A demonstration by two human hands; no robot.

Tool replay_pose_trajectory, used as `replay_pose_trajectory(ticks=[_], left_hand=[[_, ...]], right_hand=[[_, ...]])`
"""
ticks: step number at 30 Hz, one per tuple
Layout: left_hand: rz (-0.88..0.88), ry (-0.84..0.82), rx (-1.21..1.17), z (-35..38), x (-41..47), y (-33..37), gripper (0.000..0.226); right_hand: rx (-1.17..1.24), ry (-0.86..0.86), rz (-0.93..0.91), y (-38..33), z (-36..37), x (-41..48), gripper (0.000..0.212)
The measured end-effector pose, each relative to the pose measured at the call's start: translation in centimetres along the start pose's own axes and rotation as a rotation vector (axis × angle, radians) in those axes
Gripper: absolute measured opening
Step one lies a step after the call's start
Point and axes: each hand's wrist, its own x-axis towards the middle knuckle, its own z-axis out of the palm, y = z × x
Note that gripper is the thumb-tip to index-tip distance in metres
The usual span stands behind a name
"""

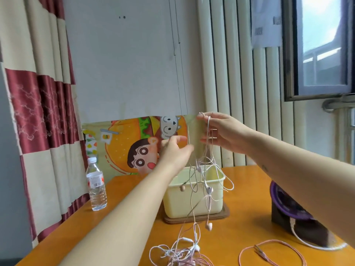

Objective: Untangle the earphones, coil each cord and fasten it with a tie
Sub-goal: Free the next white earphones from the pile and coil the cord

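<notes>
Tangled earphones [209,190] pinched by left hand [174,150], right hand [221,131] — cords [192,200] hang vertically

Daylight is pouring in through the window [324,45] at 2 o'clock, where the sky is blowing out to glaring white. It is lighting the room brightly and evenly, laying a soft sheen on the orange desk [249,189] toward 5 o'clock, and shadows there are showing only faintly. The wide lens is bowing the curtain [38,93] at 9 o'clock and the window frame outward. The left hand [175,150], right hand [222,131] and dangling earphones [209,190] near the centre are looking slightly smeared, and the whole picture is reading soft.
</notes>
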Motion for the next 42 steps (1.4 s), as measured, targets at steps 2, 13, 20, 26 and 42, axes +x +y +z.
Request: replay_pose_trajectory(ticks=[2,13,20,26,42], left_hand=[[0.019,-0.022,-0.098,-0.6,1.4,1.7,0.049],[0.045,-0.033,-0.480,-0.8,5.3,8.9,0.018],[-0.091,0.021,-0.845,-4.1,4.8,7.0,0.033],[-0.254,-0.055,-0.547,-2.5,2.2,2.4,0.018],[0.062,-0.441,0.032,1.8,-3.4,-4.3,0.018]], right_hand=[[-0.038,-0.015,-0.045,-1.8,-0.2,0.7,0.022],[-0.172,0.020,-0.142,-8.2,-1.5,2.8,0.042],[-0.324,0.062,-0.016,-7.7,-3.8,2.1,0.015],[-0.388,-0.074,0.131,-2.2,-1.6,-0.3,0.014],[-0.316,0.074,0.036,1.9,0.7,-1.5,0.019]])
